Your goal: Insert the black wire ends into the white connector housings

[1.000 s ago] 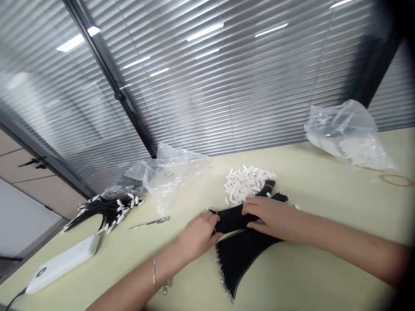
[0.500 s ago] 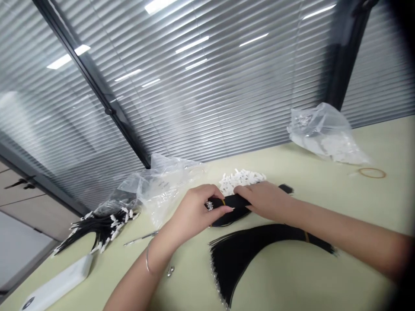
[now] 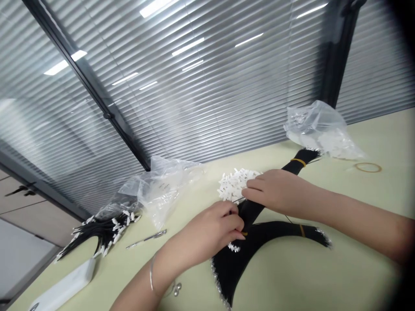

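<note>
The wire bundle (image 3: pixel 254 211) lay slantwise between both hands, above a second bundle (image 3: pixel 269 233); half a second earlier it had been lower and nearly level, mostly hidden by the fingers, whereas now its far end, with a yellow band (image 3: pixel 298 162), reached up near a clear bag (image 3: pixel 324 134); that left the length beyond the right hand bare, with both hands seemingly busy on this one bundle.

The left hand (image 3: pixel 223 226) was curled narrowly round the near end; the right hand (image 3: pixel 275 190) gripped it further along, its fingertips beside a pile of white pieces (image 3: pixel 236 181); the second bundle fanned out in a curve, held by neither.

On the pale table (image 3: pixel 324 276) lay a pen (image 3: pixel 145 239), crumpled plastic (image 3: pixel 165 190), white-tipped wires (image 3: pixel 94 235), a white device (image 3: pixel 63 287) and a loose rubber band (image 3: pixel 368 167); slatted blinds (image 3: pixel 210 99) stood behind.
</note>
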Motion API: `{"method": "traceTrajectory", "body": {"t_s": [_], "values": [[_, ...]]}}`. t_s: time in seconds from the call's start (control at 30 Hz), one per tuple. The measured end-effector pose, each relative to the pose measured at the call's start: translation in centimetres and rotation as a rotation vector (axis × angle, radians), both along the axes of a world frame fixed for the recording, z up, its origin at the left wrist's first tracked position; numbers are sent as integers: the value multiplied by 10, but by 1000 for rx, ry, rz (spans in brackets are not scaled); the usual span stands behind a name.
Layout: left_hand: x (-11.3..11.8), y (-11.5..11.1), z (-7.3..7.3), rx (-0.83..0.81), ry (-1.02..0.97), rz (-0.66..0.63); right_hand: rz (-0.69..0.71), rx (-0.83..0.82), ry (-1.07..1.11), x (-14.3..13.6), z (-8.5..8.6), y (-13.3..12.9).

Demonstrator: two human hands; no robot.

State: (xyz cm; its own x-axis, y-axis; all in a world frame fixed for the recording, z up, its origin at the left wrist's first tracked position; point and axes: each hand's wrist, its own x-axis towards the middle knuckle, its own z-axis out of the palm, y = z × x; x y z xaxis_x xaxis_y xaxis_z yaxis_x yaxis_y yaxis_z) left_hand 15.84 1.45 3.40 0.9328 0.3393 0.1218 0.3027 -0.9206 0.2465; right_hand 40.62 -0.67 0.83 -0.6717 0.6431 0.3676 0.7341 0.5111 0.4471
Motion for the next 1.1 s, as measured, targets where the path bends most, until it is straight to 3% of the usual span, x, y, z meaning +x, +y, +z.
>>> {"method": "traceTrajectory", "body": {"t_s": [0.13, 0.27, 0.57, 0.67, 0.83, 0.9, 1.1], "values": [[4, 5, -11, 162, 69, 51, 2, 7, 16, 10, -4, 8], [3, 9, -5, -12, 83, 19, 78, -71, 82, 16, -4, 12], [-30, 6, 30, -307, -117, -139, 114, -119, 132, 6, 8, -3], [-36, 6, 33, -348, -182, -158, 124, -114, 125, 1, 7, -9], [-35, 5, 29, -532, -115, -239, 179, -124, 73, -6, 4, -16], [-35, 4, 29, -531, -74, -200, 176, -124, 61, -6, 2, -17], [-33, 8, 27, -246, -88, 232, 39, -137, 105, 11, -16, -19]]}}
